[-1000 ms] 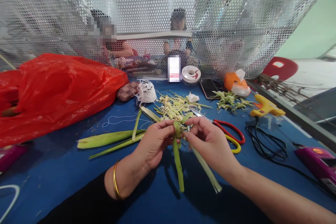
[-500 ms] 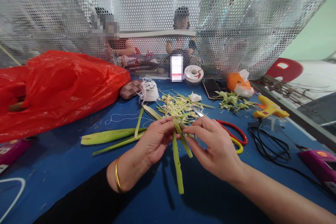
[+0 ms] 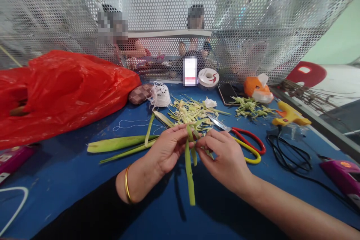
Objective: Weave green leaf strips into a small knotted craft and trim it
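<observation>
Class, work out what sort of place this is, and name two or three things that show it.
Probably a craft worktable, whether at home or in a workshop is unclear: a yellow glue gun, scissors with red and yellow handles, and a pile of cut leaf scraps.

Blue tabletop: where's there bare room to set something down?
Free: between the black sleeve and long green leaves; between that sleeve and the bare right forearm. Crowded: beyond the right hand, with pale leaf scraps, red-and-yellow-handled scissors.
</observation>
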Motion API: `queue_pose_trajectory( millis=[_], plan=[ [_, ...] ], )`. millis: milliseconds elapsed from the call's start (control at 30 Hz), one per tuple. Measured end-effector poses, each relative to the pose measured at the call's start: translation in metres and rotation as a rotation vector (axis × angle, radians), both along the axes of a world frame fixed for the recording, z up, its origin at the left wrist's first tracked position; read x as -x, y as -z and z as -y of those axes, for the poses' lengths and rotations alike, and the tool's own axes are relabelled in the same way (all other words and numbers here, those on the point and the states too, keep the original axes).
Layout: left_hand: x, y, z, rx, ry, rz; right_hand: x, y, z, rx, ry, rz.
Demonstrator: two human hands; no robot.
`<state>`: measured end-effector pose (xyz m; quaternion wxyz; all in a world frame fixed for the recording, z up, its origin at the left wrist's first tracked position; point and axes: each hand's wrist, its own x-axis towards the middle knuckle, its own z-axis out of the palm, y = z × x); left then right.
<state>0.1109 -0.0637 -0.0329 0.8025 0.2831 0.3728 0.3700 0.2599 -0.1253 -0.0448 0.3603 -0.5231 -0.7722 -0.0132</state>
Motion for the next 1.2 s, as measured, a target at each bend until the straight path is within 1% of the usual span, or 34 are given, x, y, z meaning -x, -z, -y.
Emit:
queue_pose_trajectory(
  millis=[100, 200, 367, 433, 467, 533, 600, 667, 733, 800, 867, 933, 967, 1000, 1033, 1067, 1133, 1167, 1200],
  plan=[
    [0.0, 0.002, 0.0, -0.008, 0.0, 0.069, -0.001, 0.0, -0.001, -0.092, -0.032, 0.14],
    [0.0, 0.002, 0.0, -0.014, -0.033, 0.055, -0.003, -0.002, -0.001, -0.18, -0.091, 0.254],
    [0.0, -0.003, 0.003, -0.071, 0.018, 0.026, -0.007, -0.004, 0.004, -0.379, -0.296, 0.516],
    [0.0, -0.004, 0.005, -0.078, 0.028, 0.001, -0.007, -0.005, 0.006, -0.395, -0.358, 0.514],
    [-0.001, -0.005, 0.006, -0.082, 0.029, -0.013, -0.007, -0.006, 0.007, -0.392, -0.364, 0.452],
    [-0.001, -0.006, 0.008, -0.089, 0.028, -0.046, -0.006, -0.009, 0.008, -0.36, -0.333, 0.226],
    [-0.002, -0.008, 0.01, -0.085, 0.023, -0.083, -0.005, -0.011, 0.009, -0.287, -0.255, -0.055],
    [-0.002, -0.01, 0.011, -0.079, 0.022, -0.116, -0.004, -0.011, 0.008, -0.179, -0.149, -0.319],
    [-0.003, -0.011, 0.011, -0.08, 0.019, -0.135, -0.003, -0.01, 0.005, -0.004, -0.031, -0.596],
    [-0.003, -0.01, 0.01, -0.089, 0.026, -0.144, -0.003, -0.008, 0.0, 0.231, 0.046, -0.902],
    [-0.003, -0.009, 0.009, -0.101, 0.031, -0.144, -0.003, -0.007, -0.005, 0.503, 0.03, -1.158],
    [-0.003, -0.008, 0.008, -0.102, 0.029, -0.151, -0.003, -0.006, -0.008, 0.723, -0.017, -1.315],
    [-0.003, -0.007, 0.008, -0.1, 0.025, -0.156, -0.003, -0.005, -0.009, 0.791, -0.028, -1.339],
    [-0.003, -0.007, 0.007, -0.098, 0.021, -0.161, -0.003, -0.005, -0.009, 0.813, -0.02, -1.325],
    [-0.002, -0.007, 0.007, -0.094, 0.018, -0.167, -0.002, -0.004, -0.009, 0.778, 0.01, -1.268],
    [-0.002, -0.007, 0.007, -0.089, 0.014, -0.172, -0.002, -0.003, -0.009, 0.679, 0.056, -1.169],
    [-0.001, -0.008, 0.007, -0.072, 0.007, -0.179, -0.003, -0.001, -0.008, 0.361, 0.115, -0.868],
    [-0.001, -0.009, 0.007, -0.063, 0.01, -0.179, -0.005, 0.0, -0.008, 0.181, 0.097, -0.686],
    [0.0, -0.01, 0.007, -0.058, 0.017, -0.173, -0.006, 0.0, -0.008, 0.012, 0.046, -0.497]
  ],
)
